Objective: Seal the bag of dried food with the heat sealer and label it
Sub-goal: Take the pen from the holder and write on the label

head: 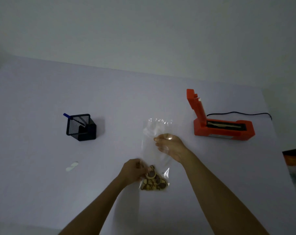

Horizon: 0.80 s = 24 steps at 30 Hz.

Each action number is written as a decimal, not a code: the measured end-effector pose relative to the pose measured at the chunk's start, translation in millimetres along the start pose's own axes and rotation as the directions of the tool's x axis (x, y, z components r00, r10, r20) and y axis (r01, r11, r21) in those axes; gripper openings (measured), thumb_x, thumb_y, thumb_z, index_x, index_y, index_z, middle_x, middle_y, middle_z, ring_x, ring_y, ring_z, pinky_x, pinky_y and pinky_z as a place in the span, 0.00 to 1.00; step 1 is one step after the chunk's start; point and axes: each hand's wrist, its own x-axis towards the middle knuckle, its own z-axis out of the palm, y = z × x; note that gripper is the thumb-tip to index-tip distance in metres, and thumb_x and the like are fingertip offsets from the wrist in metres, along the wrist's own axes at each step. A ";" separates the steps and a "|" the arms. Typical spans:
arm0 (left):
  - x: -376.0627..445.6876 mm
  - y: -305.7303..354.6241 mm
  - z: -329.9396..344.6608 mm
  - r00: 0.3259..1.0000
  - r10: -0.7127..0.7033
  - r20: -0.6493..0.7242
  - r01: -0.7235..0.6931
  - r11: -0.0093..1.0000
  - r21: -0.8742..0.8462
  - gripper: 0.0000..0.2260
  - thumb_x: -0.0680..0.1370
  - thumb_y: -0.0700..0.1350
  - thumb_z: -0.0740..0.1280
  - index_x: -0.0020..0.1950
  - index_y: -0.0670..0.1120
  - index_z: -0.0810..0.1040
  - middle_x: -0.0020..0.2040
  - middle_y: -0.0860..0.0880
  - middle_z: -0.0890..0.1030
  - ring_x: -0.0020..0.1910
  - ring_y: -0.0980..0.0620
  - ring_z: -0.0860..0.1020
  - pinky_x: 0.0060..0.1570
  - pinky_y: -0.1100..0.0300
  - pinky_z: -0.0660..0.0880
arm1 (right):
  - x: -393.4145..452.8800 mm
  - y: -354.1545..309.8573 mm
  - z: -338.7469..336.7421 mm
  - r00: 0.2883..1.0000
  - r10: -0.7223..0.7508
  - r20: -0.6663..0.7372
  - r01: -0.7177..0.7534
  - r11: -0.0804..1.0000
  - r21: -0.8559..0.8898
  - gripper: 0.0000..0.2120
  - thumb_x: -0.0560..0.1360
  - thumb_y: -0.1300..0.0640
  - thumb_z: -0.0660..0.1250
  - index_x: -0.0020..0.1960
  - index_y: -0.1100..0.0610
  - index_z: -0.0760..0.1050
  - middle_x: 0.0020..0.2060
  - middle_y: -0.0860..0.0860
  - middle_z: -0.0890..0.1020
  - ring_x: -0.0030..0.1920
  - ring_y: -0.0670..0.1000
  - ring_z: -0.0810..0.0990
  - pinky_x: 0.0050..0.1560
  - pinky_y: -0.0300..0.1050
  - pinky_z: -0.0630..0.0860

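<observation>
A clear plastic bag (154, 131) lies lengthwise on the white table (42, 99), with brown and tan dried food (154, 181) gathered at its near end. My left hand (132, 170) grips the bag's near left edge beside the food. My right hand (169, 145) holds the bag's middle right side, fingers curled around the plastic. The bag's far mouth lies loose and crinkled. An orange heat sealer (223, 126) sits to the right with its lid (195, 106) raised. Two small white labels (72, 166) lie on the table at the left.
A black mesh pen holder (81, 127) with a blue pen (67, 115) stands at the left. The sealer's black cord (242, 113) runs off to the right. Dark objects (295, 160) sit past the table's right edge. A pale wall rises behind the table.
</observation>
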 end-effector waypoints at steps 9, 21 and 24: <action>7.5 -13.1 -15.1 0.996 -0.012 -0.089 0.013 1.000 0.009 0.07 0.77 0.43 0.67 0.43 0.40 0.79 0.35 0.44 0.82 0.33 0.49 0.80 0.41 0.53 0.80 | 26.4 9.5 1.4 0.962 -0.123 -0.245 0.030 0.936 -0.352 0.15 0.70 0.64 0.73 0.56 0.59 0.78 0.39 0.50 0.79 0.36 0.48 0.77 0.42 0.42 0.77; 18.7 -17.8 -29.4 0.989 0.010 -0.148 -0.015 0.999 -0.038 0.08 0.73 0.42 0.74 0.43 0.37 0.80 0.33 0.44 0.83 0.27 0.55 0.79 0.30 0.66 0.77 | 27.7 27.2 1.2 0.899 -0.241 -0.366 0.017 0.853 -0.521 0.09 0.67 0.65 0.75 0.46 0.57 0.80 0.40 0.52 0.82 0.42 0.50 0.79 0.36 0.34 0.71; 21.1 -20.0 -30.2 0.989 0.007 -0.150 -0.017 0.998 -0.068 0.10 0.71 0.43 0.75 0.41 0.36 0.81 0.33 0.43 0.83 0.28 0.53 0.80 0.32 0.63 0.79 | 25.0 26.2 2.8 0.891 -0.243 -0.383 -0.002 0.843 -0.538 0.09 0.68 0.65 0.75 0.46 0.57 0.80 0.40 0.51 0.82 0.41 0.49 0.79 0.33 0.34 0.70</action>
